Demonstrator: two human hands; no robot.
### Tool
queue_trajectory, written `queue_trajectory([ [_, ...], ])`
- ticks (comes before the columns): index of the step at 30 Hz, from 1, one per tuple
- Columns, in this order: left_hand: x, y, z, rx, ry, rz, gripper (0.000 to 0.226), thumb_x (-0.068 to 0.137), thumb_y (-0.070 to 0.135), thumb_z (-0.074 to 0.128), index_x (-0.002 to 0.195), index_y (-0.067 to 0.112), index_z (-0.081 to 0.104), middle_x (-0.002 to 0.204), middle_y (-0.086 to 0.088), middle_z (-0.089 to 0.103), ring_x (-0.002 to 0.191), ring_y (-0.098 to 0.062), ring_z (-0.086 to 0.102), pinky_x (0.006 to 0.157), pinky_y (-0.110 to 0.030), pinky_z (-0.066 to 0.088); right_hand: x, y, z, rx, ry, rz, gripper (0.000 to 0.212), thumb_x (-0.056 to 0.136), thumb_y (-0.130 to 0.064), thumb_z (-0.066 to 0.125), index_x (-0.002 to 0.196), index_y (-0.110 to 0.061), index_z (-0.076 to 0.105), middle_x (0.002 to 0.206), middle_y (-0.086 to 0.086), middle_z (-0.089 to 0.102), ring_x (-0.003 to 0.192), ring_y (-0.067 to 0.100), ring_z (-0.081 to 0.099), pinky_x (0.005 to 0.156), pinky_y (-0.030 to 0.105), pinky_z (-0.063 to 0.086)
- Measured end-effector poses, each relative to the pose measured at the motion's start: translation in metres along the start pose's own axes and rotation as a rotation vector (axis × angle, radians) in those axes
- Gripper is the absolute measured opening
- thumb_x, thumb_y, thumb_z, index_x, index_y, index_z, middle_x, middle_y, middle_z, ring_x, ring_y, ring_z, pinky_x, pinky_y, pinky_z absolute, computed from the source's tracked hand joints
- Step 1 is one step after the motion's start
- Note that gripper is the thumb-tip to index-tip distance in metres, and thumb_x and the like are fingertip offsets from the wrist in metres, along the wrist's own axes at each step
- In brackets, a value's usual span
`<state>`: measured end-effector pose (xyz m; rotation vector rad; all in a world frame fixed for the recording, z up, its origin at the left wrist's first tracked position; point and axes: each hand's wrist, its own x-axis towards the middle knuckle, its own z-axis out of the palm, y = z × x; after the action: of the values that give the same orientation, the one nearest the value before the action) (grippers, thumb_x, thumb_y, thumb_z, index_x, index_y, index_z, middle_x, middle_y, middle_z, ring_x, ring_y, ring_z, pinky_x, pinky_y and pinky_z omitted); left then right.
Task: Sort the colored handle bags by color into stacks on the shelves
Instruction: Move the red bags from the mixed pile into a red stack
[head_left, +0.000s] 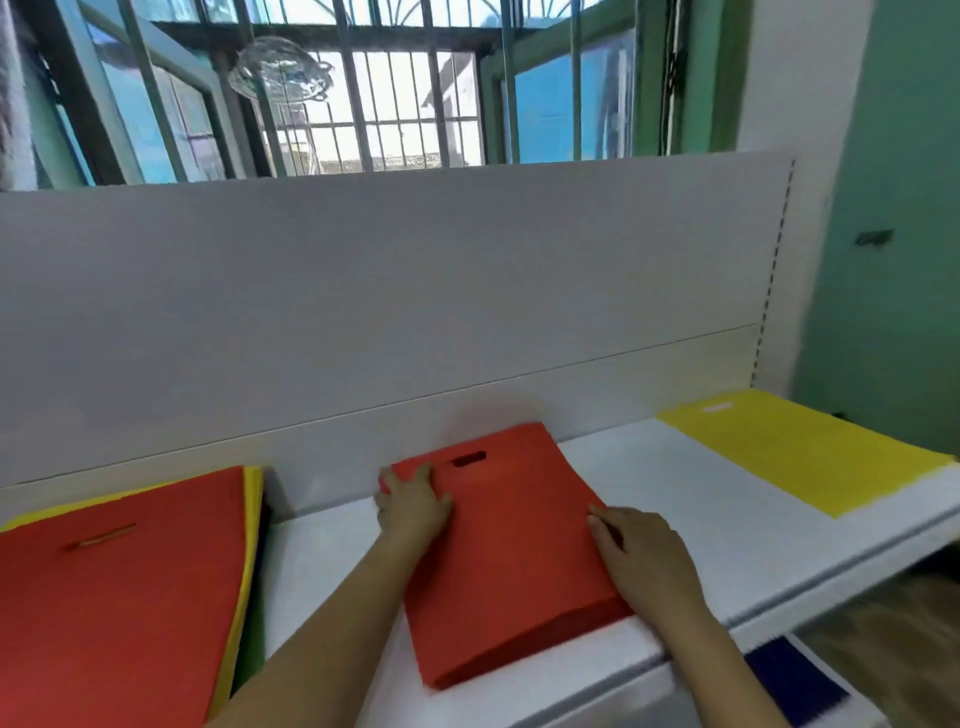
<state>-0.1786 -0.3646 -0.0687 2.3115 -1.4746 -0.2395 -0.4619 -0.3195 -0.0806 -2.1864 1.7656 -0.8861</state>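
Note:
A red handle bag (511, 551) lies flat in the middle of the white shelf (691, 499), its cut-out handle toward the back panel. My left hand (413, 504) rests flat on its far left corner, fingers spread. My right hand (644, 556) presses its right edge with straight fingers. At the left sits a mixed pile (119, 587) with a red bag on top and yellow, green and dark edges showing beneath. A yellow bag (800, 447) lies flat at the right end of the shelf.
A white back panel (395, 291) rises behind the shelf, with a barred window above it. A dark blue bag (795, 680) shows on a lower shelf at the bottom right. A green wall (893, 208) bounds the right side.

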Motion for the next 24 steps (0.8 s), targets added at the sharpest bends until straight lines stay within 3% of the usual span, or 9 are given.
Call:
queue_trajectory([
  [4,0.007,0.009,0.004,0.016,0.055,0.008,0.053,0.086,0.036,0.062,0.133,0.014,0.05,0.149,-0.03,0.022,0.134,-0.049,0.029,0.11,-0.046,0.034,-0.011,-0.011,-0.006,0.165,0.237,0.097,0.041,0.102,-0.041,0.031,0.101,-0.026,0.069,0.096,-0.009,0.068,0.093,0.016,0.064,0.075,0.029,0.045],
  [7,0.01,0.019,0.01,0.032,0.047,0.005,0.051,0.083,0.033,0.061,0.13,0.015,0.051,0.144,-0.029,0.028,0.131,-0.047,0.031,0.109,-0.048,0.035,-0.014,-0.012,-0.012,0.125,0.196,0.175,0.064,0.095,-0.057,0.012,0.064,-0.025,0.057,0.065,-0.006,0.062,0.069,0.02,0.062,0.059,0.031,0.042],
  [9,0.008,0.021,0.008,0.032,0.018,-0.024,0.053,0.085,0.034,0.059,0.134,0.017,0.047,0.146,-0.028,0.025,0.131,-0.047,0.031,0.109,-0.05,0.034,-0.012,-0.008,-0.012,0.145,0.226,0.201,0.071,0.096,-0.057,0.011,0.077,-0.02,0.069,0.078,-0.002,0.069,0.08,0.02,0.064,0.068,0.032,0.048],
  [12,0.01,0.022,-0.01,0.05,0.0,-0.009,0.056,0.087,0.042,0.058,0.136,0.018,0.045,0.146,-0.023,0.026,0.13,-0.046,0.033,0.108,-0.05,0.035,-0.01,-0.019,-0.009,0.214,0.431,0.137,0.064,0.098,-0.049,0.019,0.112,-0.014,0.071,0.121,0.001,0.067,0.115,0.019,0.056,0.098,0.036,0.045],
  [14,0.011,0.016,-0.038,0.047,0.033,0.046,0.056,0.089,0.041,0.058,0.138,0.016,0.046,0.139,-0.022,0.036,0.128,-0.042,0.039,0.106,-0.044,0.037,-0.008,-0.048,-0.008,0.293,0.468,0.018,0.057,0.099,-0.045,0.024,0.116,-0.015,0.069,0.124,0.0,0.065,0.118,0.016,0.053,0.102,0.034,0.043],
  [19,0.003,-0.048,-0.134,0.005,0.132,0.098,0.05,0.09,0.034,0.06,0.135,0.014,0.052,0.134,-0.017,0.054,0.123,-0.034,0.052,0.101,-0.037,0.042,-0.016,-0.15,0.024,0.459,0.157,-0.316,0.05,0.095,-0.05,0.038,0.13,-0.022,0.06,0.129,-0.005,0.062,0.121,0.012,0.054,0.105,0.025,0.039],
  [22,-0.017,-0.118,-0.183,0.049,0.239,0.049,0.045,0.089,0.031,0.058,0.131,0.015,0.056,0.127,-0.017,0.056,0.117,-0.035,0.055,0.096,-0.038,0.045,-0.034,-0.21,0.046,0.504,-0.141,-0.481,0.054,0.094,-0.053,0.048,0.144,-0.034,0.04,0.143,-0.014,0.047,0.13,0.008,0.043,0.108,0.024,0.033],
  [24,-0.035,-0.165,-0.201,0.121,0.326,-0.008,0.054,0.088,0.029,0.06,0.139,0.014,0.048,0.134,-0.018,0.047,0.121,-0.039,0.05,0.099,-0.043,0.044,-0.044,-0.24,0.053,0.525,-0.331,-0.582,0.067,0.09,-0.061,0.049,0.15,-0.041,0.024,0.149,-0.023,0.034,0.135,0.002,0.033,0.109,0.023,0.03],
])
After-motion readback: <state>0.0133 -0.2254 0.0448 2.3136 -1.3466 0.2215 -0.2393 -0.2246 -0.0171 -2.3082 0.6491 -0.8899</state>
